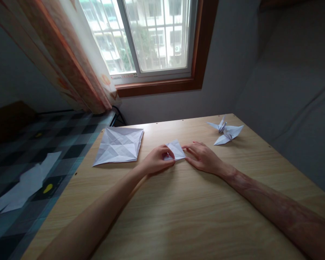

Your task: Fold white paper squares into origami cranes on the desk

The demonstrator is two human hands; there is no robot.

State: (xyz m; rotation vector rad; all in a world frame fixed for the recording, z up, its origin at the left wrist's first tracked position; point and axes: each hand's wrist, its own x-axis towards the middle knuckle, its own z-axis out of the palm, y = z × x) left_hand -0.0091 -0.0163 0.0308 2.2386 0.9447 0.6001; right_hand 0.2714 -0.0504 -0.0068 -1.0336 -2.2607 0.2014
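A small white folded paper lies near the middle of the wooden table. My left hand has its thumb and fingers closed on the paper's left and near edge. At the paper's right side is my right hand, its thumb and fingers apart, the fingertips at or just beside the edge. Whether those fingertips touch the paper I cannot tell. The left fingers cover part of the fold.
Creased white paper sheets are stacked at the table's left. Folded paper cranes stand at the far right. White paper scraps rest on a checked bedspread beside the wooden table. A window is behind.
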